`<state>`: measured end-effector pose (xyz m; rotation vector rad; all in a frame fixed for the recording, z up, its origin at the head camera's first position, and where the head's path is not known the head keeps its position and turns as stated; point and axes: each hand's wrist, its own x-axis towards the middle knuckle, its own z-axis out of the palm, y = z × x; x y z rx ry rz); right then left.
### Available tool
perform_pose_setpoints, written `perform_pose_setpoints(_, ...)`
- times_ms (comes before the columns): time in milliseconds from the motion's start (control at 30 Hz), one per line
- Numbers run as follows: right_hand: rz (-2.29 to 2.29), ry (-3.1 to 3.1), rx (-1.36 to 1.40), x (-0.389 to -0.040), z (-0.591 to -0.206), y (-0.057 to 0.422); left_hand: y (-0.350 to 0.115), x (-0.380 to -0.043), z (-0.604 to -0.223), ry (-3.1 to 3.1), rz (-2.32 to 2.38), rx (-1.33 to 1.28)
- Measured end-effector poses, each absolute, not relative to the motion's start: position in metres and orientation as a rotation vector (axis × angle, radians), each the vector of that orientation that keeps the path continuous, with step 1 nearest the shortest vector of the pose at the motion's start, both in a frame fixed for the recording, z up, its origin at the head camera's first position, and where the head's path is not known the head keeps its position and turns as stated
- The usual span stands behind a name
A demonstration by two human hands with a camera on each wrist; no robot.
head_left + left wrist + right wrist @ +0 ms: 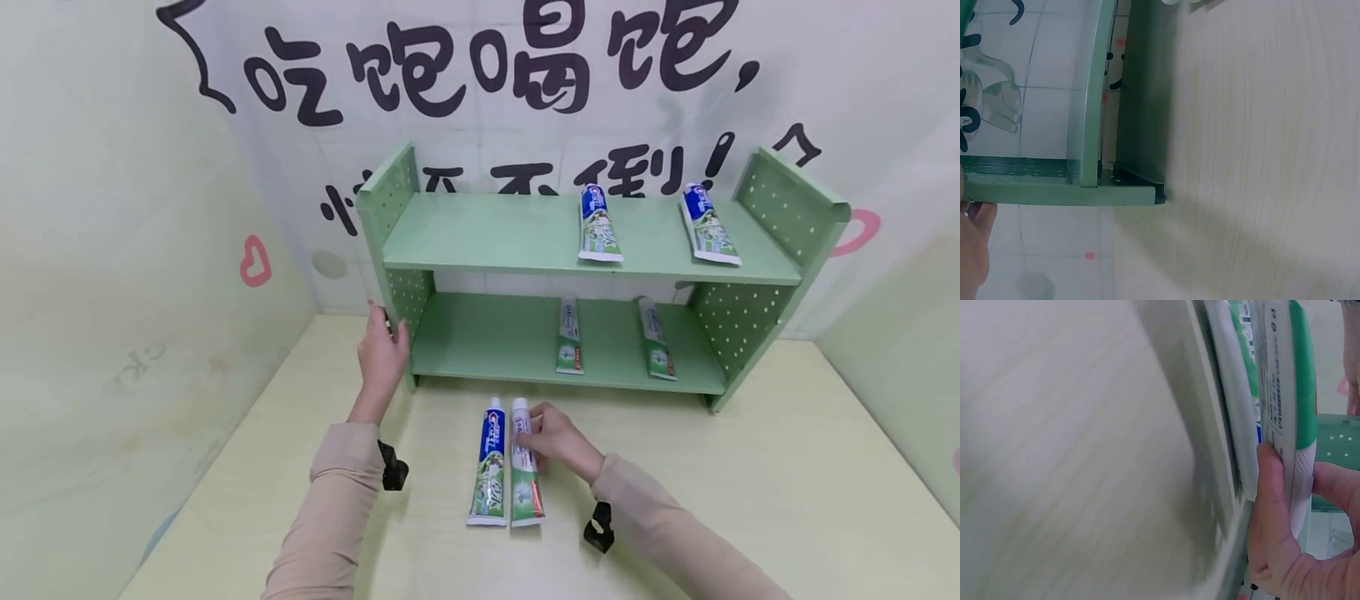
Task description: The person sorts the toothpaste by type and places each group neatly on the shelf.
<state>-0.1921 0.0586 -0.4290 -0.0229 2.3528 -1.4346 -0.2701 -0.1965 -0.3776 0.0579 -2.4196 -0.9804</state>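
My left hand (382,354) is at the left side panel of a green two-tier shelf (510,229), thumb at its front edge and fingers along its outside. In the left wrist view only part of that left hand (975,250) shows beside the panel (1054,195). Over the table, my right hand (562,440) pinches a white-and-green toothpaste tube (526,483) between thumb and fingers, cap toward the shelf. The right wrist view shows this tube (1304,406) edge-on in the grip. Just left of it lies a blue-and-green toothpaste tube (491,462).
Two blue-and-green toothpaste tubes (600,225) lie on the upper tier, toward the right. Two white-and-green tubes (570,337) lie on the lower tier. The shelf stands at the back of a pale wooden table (780,483), against a wall with black lettering (412,71).
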Motion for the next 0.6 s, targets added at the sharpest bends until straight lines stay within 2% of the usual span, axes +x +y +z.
perform_pose_setpoints(600,-1.548,2.342,-0.115,-0.204,-0.387,0.062,-0.199,-0.269,-0.378,-2.428,-0.983,0.058)
